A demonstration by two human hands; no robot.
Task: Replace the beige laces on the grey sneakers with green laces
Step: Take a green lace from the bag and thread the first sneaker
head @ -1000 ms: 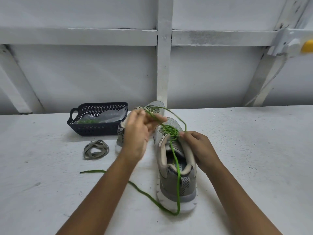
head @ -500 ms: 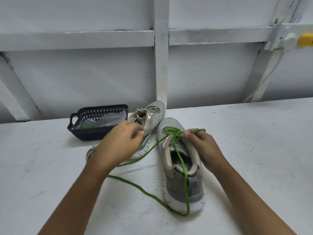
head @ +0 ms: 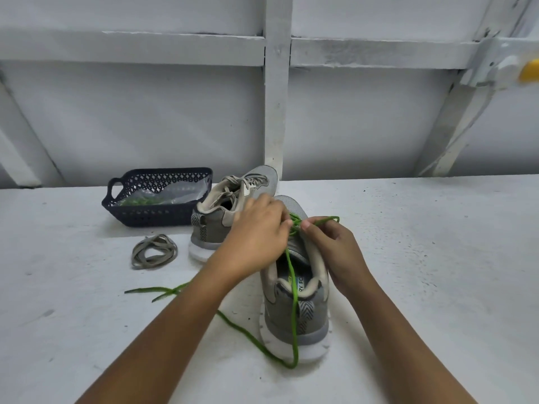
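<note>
Both forearms are reaching forward, hands almost touching. The right hand (head: 332, 246) is pinching a lace (head: 295, 316) between thumb and forefinger. The left hand (head: 256, 231) is curling its fingers, tips hidden.

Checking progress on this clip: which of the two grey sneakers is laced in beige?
The far sneaker, beside the dark basket, has the beige lace. The near sneaker, heel toward the camera, carries the green lace.
</note>
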